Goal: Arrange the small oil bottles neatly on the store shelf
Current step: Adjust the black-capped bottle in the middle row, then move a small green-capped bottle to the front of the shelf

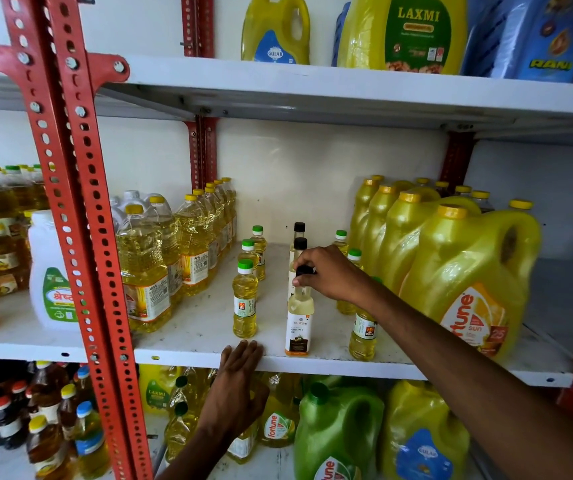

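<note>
On the white middle shelf stand small oil bottles in three rows running front to back. The left row has green-capped yellow bottles, the front one near the edge. In the middle row are black-capped bottles; my right hand grips the cap of the front one, which has a white and brown label. Two more black-capped bottles stand behind it. The right row of green-capped bottles is partly hidden by my right forearm. My left hand rests flat against the shelf's front edge, holding nothing.
Large clear oil bottles fill the shelf's left side, big yellow Fortune jugs the right. A red perforated upright stands at the left. Jugs sit on the shelf above and more bottles and jugs below.
</note>
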`<action>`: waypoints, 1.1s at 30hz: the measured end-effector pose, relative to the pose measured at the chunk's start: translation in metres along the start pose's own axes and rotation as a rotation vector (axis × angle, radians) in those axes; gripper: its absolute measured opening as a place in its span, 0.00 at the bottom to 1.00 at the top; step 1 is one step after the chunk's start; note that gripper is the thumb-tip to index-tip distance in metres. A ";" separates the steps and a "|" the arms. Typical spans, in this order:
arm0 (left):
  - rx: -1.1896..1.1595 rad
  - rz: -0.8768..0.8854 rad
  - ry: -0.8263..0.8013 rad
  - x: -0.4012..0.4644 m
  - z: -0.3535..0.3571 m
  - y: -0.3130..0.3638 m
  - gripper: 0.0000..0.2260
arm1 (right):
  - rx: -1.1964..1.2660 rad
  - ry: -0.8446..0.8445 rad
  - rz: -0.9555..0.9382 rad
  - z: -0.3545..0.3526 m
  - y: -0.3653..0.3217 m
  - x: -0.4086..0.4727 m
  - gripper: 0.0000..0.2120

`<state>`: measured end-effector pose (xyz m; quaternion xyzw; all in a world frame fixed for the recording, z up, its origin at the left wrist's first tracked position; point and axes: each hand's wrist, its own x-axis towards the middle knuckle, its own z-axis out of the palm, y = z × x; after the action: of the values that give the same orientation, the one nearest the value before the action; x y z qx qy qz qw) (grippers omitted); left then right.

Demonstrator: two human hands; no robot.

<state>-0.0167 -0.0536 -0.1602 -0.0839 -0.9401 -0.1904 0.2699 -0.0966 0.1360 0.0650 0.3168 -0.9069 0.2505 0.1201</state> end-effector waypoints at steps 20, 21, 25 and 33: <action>0.142 0.021 0.061 -0.004 -0.026 -0.027 0.31 | -0.197 0.076 0.023 0.002 -0.017 0.010 0.27; 0.160 0.007 0.070 -0.004 -0.030 -0.033 0.32 | -0.200 0.113 -0.011 0.004 -0.023 0.013 0.26; 0.173 -0.073 0.038 -0.007 -0.043 -0.054 0.32 | -0.138 0.045 -0.113 0.025 -0.049 0.036 0.22; 0.099 -0.084 0.045 -0.011 -0.042 -0.057 0.29 | -0.160 -0.182 -0.086 0.052 -0.063 0.077 0.15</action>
<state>-0.0020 -0.1231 -0.1514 -0.0268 -0.9448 -0.1565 0.2865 -0.1191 0.0259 0.0740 0.3660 -0.9168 0.1421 0.0728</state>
